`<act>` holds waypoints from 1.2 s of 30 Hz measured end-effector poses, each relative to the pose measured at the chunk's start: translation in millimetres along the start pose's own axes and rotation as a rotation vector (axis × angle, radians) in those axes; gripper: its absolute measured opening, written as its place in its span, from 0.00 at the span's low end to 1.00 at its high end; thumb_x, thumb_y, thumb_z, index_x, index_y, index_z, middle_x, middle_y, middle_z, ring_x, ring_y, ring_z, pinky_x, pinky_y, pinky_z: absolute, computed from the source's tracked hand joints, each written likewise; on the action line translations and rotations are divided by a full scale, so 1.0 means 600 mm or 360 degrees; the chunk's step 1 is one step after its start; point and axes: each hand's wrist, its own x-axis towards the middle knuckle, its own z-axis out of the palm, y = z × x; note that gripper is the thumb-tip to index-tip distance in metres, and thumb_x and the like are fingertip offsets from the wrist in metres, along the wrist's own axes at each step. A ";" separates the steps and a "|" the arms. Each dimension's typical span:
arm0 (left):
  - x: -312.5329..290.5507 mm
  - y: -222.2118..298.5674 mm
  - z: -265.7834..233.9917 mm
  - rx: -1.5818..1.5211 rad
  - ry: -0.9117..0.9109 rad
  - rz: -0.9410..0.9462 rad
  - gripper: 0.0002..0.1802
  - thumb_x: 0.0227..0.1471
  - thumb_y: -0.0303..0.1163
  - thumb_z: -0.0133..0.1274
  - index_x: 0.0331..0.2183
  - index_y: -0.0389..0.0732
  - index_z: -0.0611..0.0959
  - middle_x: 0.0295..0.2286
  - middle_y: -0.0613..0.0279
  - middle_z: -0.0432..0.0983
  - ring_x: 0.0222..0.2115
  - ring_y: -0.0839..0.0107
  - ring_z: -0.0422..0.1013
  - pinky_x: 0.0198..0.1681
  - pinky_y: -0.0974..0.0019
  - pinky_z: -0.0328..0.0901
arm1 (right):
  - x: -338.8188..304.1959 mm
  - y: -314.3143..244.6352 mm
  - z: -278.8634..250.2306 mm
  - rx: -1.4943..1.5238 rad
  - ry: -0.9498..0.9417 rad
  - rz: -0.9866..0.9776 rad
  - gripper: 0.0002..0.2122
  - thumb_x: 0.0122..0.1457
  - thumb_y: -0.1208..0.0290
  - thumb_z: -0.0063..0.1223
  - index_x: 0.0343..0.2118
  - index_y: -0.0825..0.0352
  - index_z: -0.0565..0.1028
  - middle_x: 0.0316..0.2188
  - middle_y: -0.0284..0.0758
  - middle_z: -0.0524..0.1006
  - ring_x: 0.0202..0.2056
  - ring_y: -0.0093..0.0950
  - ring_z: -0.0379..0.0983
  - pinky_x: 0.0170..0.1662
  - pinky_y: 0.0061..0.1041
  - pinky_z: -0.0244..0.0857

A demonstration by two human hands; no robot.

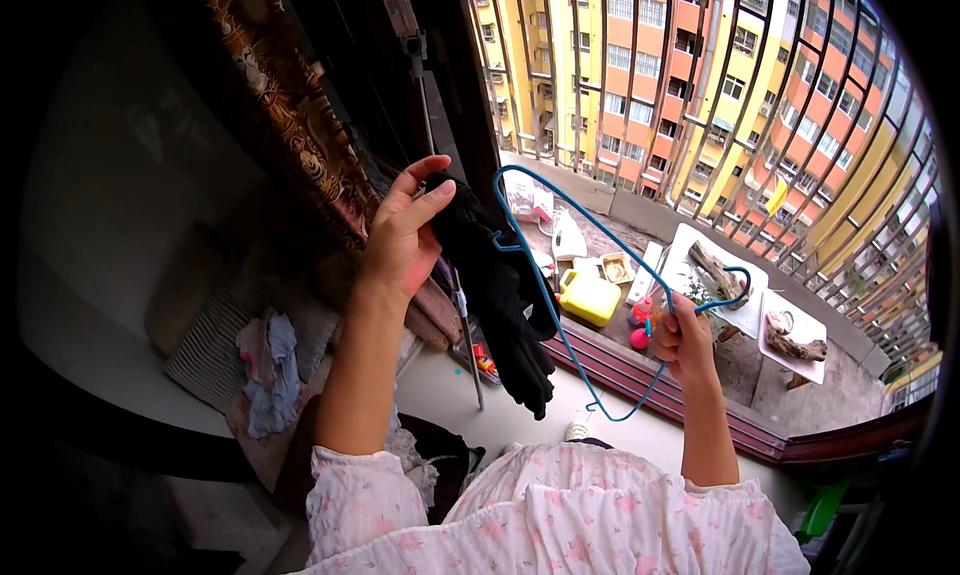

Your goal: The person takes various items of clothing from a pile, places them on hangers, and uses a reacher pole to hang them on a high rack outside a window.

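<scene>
My left hand (404,229), thumb and fingers closed at its top, holds up a black garment (510,305) that hangs down in loose folds. What kind of garment it is I cannot make out. At the right, my right hand (686,343) is wrapped round a blue clothes hanger (585,353) near its neck, the hook (742,287) sticking out past my fingers. The hanger is turned sideways, and its far end overlaps the garment's edge. Whether the garment hangs on the hanger, I cannot tell.
A thin metal pole (462,305) stands behind the garment. Left of it hang a patterned curtain (290,105) and, lower, some pale cloths (270,370). Beyond the window sill (690,415), a barred balcony holds a yellow container (590,297) and white trays (790,360) with driftwood.
</scene>
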 end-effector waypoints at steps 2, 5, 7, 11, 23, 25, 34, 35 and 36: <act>0.004 -0.003 0.005 0.0003 -0.0015 -0.0006 0.17 0.48 0.23 0.47 0.42 0.41 0.69 0.29 0.65 0.71 0.31 0.75 0.69 0.38 0.71 0.64 | 0.007 0.004 -0.012 0.0108 -0.0089 0.0046 0.16 0.58 0.61 0.38 0.17 0.61 0.57 0.08 0.24 0.51 0.09 0.14 0.43 0.10 0.16 0.36; 0.008 -0.007 0.007 -0.0002 -0.0011 -0.0002 0.17 0.48 0.22 0.47 0.42 0.41 0.69 0.29 0.64 0.71 0.31 0.74 0.69 0.38 0.71 0.64 | 0.012 0.004 -0.018 0.0138 -0.0099 0.0044 0.16 0.58 0.61 0.38 0.16 0.61 0.57 0.08 0.24 0.50 0.09 0.14 0.42 0.10 0.16 0.35; 0.010 -0.009 0.008 -0.0005 -0.0011 -0.0005 0.16 0.48 0.22 0.47 0.42 0.41 0.69 0.29 0.64 0.71 0.31 0.74 0.70 0.38 0.71 0.65 | 0.015 0.003 -0.021 0.0145 -0.0110 0.0049 0.16 0.59 0.61 0.38 0.16 0.61 0.56 0.08 0.24 0.50 0.09 0.14 0.42 0.10 0.16 0.35; 0.015 -0.012 0.005 -0.0010 -0.0018 -0.0002 0.16 0.48 0.22 0.47 0.42 0.41 0.69 0.29 0.63 0.71 0.31 0.74 0.70 0.38 0.71 0.65 | 0.017 0.001 -0.024 0.0184 -0.0130 0.0049 0.16 0.59 0.60 0.37 0.16 0.61 0.56 0.08 0.24 0.50 0.08 0.14 0.42 0.10 0.16 0.35; 0.017 -0.021 0.005 0.0005 0.0025 -0.0005 0.16 0.48 0.22 0.46 0.42 0.41 0.69 0.29 0.64 0.71 0.32 0.74 0.70 0.38 0.71 0.65 | 0.015 0.001 -0.024 0.0129 -0.0124 0.0051 0.17 0.59 0.59 0.36 0.16 0.61 0.56 0.07 0.24 0.50 0.08 0.14 0.42 0.11 0.16 0.35; 0.015 -0.022 0.004 -0.0001 0.0022 -0.0009 0.16 0.48 0.22 0.46 0.42 0.41 0.69 0.30 0.64 0.71 0.32 0.74 0.69 0.38 0.71 0.65 | 0.013 0.001 -0.025 0.0132 -0.0130 0.0056 0.17 0.59 0.59 0.36 0.16 0.61 0.57 0.07 0.24 0.50 0.08 0.14 0.42 0.11 0.16 0.35; 0.009 -0.023 -0.008 -0.0007 0.0014 -0.0036 0.16 0.48 0.21 0.46 0.41 0.41 0.69 0.30 0.63 0.71 0.32 0.74 0.69 0.39 0.70 0.65 | 0.006 0.007 -0.030 0.0163 -0.0125 0.0068 0.17 0.58 0.58 0.37 0.16 0.60 0.57 0.07 0.24 0.50 0.08 0.14 0.42 0.11 0.17 0.36; 0.009 -0.024 -0.009 -0.0007 0.0013 -0.0039 0.16 0.48 0.21 0.46 0.41 0.41 0.69 0.30 0.63 0.71 0.32 0.74 0.69 0.39 0.70 0.65 | 0.005 0.008 -0.031 0.0178 -0.0119 0.0067 0.17 0.58 0.58 0.37 0.16 0.60 0.57 0.07 0.24 0.50 0.08 0.15 0.42 0.11 0.17 0.36; 0.008 -0.024 -0.010 -0.0003 0.0007 -0.0053 0.16 0.47 0.21 0.46 0.41 0.41 0.69 0.30 0.63 0.71 0.32 0.74 0.69 0.39 0.70 0.65 | 0.005 0.007 -0.032 0.0179 -0.0117 0.0067 0.17 0.58 0.58 0.37 0.16 0.60 0.57 0.07 0.24 0.50 0.08 0.15 0.42 0.11 0.17 0.36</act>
